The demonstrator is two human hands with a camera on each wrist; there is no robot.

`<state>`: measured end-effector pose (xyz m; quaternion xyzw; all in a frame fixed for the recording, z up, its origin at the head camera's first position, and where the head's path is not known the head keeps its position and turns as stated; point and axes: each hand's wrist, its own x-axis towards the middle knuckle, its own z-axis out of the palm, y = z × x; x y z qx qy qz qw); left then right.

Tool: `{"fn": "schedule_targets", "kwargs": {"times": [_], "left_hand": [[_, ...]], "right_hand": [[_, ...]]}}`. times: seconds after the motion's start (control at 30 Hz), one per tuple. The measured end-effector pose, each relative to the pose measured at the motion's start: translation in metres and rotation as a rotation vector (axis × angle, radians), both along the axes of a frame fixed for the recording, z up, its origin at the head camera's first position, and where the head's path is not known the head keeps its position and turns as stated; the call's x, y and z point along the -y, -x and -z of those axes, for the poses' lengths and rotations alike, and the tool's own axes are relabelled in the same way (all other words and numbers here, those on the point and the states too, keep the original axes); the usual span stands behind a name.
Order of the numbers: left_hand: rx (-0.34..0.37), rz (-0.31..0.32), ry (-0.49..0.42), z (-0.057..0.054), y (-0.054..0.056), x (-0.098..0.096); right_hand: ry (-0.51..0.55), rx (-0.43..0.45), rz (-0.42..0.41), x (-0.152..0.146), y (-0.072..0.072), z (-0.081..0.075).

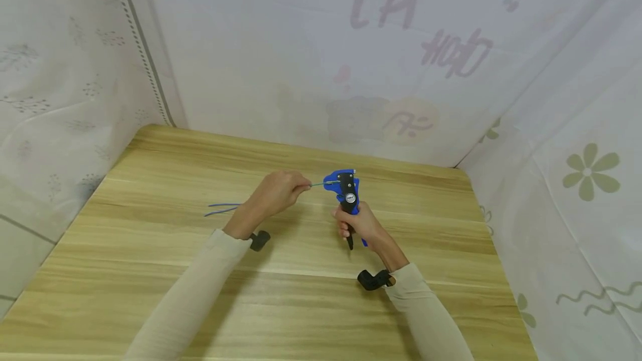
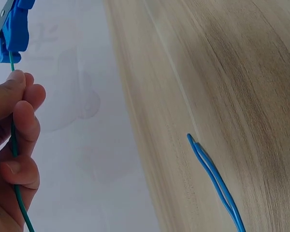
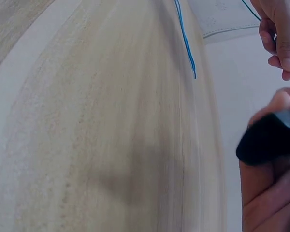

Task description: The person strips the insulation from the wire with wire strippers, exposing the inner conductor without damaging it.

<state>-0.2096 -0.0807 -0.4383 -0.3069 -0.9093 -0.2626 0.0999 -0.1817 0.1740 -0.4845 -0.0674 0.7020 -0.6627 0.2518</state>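
Note:
My left hand (image 1: 277,193) pinches a thin green wire (image 2: 18,198) between thumb and fingers, and the wire runs on through the curled fingers. Its far end enters the blue nose of a wire stripper (image 1: 347,185), hidden inside the jaws. Around the black and blue handles of that tool my right hand (image 1: 362,222) is wrapped, holding it upright over the table. In the right wrist view the black handle tip (image 3: 268,140) pokes out from the right hand. Blue wires (image 2: 215,176) lie on the table to the left, partly behind the left wrist in the head view.
The wood-grain table (image 1: 301,305) has a back edge against a pale printed cloth (image 1: 261,60). More patterned cloth (image 1: 567,127) hangs at the right and left sides. Black wrist camera mounts (image 1: 373,280) stick out from both wrists.

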Motion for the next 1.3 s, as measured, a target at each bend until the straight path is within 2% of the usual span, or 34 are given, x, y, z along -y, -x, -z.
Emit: {"fn": "schedule_targets", "kwargs": {"times": [0.53,1.03,1.3], "left_hand": [[-0.003,-0.125,0.020,0.0036,0.0024,0.0081],[0.011,-0.124,0.015,0.0054,0.0046,0.0084],[0.019,-0.120,0.009,0.0046,0.0034,0.0077]], "right_hand": [[0.025,-0.041,-0.113,-0.0041,0.0006,-0.0016],[0.009,-0.025,-0.065,-0.0048,-0.0006,-0.0018],[0.024,-0.020,-0.066,-0.0066,0.0002,0.0004]]}}
